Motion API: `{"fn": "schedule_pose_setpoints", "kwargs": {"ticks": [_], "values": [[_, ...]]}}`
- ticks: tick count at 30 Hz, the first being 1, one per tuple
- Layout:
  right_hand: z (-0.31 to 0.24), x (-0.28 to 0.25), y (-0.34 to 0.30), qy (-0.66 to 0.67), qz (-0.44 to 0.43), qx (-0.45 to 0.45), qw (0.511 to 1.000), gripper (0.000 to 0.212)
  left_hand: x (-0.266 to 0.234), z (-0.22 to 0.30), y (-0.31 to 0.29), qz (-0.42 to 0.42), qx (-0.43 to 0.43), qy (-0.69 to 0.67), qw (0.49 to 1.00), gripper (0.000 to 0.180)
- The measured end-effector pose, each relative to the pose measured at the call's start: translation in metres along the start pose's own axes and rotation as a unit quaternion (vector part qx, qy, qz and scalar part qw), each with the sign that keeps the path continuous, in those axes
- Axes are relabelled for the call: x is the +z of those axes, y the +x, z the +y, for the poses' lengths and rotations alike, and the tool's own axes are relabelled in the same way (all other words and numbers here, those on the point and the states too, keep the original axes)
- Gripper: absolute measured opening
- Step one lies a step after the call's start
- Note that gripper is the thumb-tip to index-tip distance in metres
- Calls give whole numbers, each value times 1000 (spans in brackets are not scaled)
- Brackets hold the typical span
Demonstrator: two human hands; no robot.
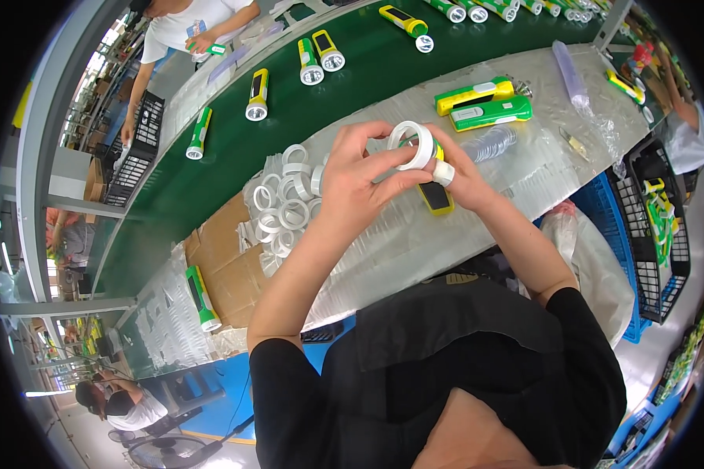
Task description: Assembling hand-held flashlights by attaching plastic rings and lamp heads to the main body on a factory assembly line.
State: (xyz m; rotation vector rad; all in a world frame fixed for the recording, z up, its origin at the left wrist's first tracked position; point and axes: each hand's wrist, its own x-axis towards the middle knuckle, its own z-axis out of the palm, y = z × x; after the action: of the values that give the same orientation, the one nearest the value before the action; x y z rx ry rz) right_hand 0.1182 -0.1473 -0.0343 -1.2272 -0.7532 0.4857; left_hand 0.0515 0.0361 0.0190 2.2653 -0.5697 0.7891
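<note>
My left hand (360,168) pinches a white plastic ring (426,147) between fingers and thumb at the middle of the bench. Close against it, my right hand (468,180) is closed around a yellow-and-green flashlight (440,200), whose dark panel shows below the fingers. The flashlight's end is partly hidden behind the ring, so I cannot tell whether the two touch. A white wrap covers the tip of one right-hand digit. Left of my hands lies a pile of white rings (293,213). A stack of clear round discs (493,144) rests just right of them.
Beyond the stack lie two flashlights, one yellow (474,95), one green (490,114). Another flashlight (202,297) is on the left by the cardboard (225,262). A green conveyor belt (231,156) carries several flashlights along the far side. A black crate (645,258) stands right; co-workers sit nearby.
</note>
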Motion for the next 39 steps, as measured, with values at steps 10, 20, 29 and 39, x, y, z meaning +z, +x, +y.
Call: {"fn": "schedule_pose_setpoints", "kwargs": {"ticks": [10,20,29,39], "values": [[-56,-49,-1,-415,-3,-224,882,60,8,13,11,-73,19,-31,997,44],[-143,-50,25,-564,-281,20,776,44,46,27,19,-100,-73,-111,986,39],[-147,-49,28,-586,-286,63,755,33,53,22,23,-80,-30,-151,985,36],[-116,-58,13,-670,-91,21,737,47,60,19,27,-79,-35,-151,985,35]]}}
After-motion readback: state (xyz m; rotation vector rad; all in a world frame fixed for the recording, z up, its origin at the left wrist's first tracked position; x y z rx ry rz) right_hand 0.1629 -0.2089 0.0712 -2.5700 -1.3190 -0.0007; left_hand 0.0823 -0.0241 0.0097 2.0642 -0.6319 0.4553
